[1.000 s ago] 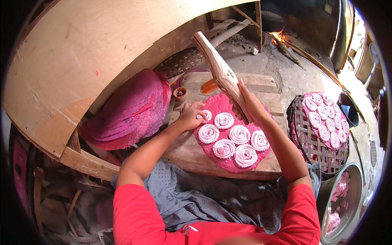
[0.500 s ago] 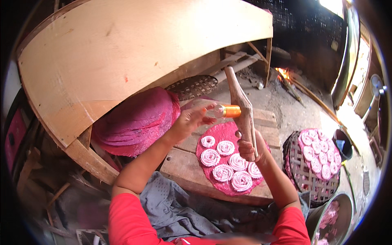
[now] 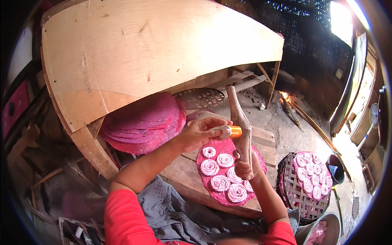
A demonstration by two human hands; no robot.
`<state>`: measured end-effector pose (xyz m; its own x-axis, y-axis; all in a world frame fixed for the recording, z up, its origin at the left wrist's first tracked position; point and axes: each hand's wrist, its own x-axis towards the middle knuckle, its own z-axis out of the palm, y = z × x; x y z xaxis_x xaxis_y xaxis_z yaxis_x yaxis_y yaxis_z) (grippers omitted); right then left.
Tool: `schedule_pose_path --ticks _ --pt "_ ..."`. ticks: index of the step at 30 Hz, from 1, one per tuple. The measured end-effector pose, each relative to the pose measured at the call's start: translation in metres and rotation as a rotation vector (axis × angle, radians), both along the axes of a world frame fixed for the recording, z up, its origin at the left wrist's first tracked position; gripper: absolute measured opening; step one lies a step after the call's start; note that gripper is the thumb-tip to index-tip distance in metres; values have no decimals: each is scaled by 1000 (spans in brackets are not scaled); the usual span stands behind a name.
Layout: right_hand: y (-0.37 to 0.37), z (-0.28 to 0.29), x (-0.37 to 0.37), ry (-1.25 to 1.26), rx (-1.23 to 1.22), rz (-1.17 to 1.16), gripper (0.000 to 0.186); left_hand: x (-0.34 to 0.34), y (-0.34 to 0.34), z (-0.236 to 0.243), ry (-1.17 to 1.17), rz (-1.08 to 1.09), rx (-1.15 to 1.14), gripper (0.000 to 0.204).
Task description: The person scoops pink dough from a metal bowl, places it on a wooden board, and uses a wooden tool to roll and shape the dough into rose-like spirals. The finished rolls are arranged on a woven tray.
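A dark, woven-looking wall (image 3: 304, 47) is being broken by a bright, rectangular opening (image 3: 341, 22). The rough grey floor (image 3: 271, 122) is being brightened by daylight at the right. A large, pale plywood panel (image 3: 163, 53) is being supported by brown wooden legs (image 3: 273, 83).

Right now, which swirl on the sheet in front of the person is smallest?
The topmost swirl, at the upper left of the sheet: a ring with a pink gap in its middle; the other swirls look wider and fuller.
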<state>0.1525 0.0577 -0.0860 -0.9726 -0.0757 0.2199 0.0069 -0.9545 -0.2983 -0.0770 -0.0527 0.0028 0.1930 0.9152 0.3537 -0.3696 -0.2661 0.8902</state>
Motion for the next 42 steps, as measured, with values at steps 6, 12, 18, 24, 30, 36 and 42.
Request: schedule_pose_path --ticks 6,12,18,24,30,36,42 --pt "-2 5 1 -56 47 -36 52 -2 -1 3 12 1 -26 20" --pt "0 11 6 -153 133 -109 60 0 -3 3 118 -4 30 25" --pt "9 19 13 -187 192 -175 66 -52 3 16 126 418 240 35" --pt "15 33 23 -219 246 -295 68 -143 -5 -7 1538 1167 220 22" --pt "7 48 25 -285 339 -381 72 -150 -17 21 1292 990 -201 36" --pt "-21 62 11 -577 935 -609 79 -37 -11 5 976 543 200 50" --pt "-70 77 17 -652 1927 -903 54 13 -26 -33 1192 331 350 40"
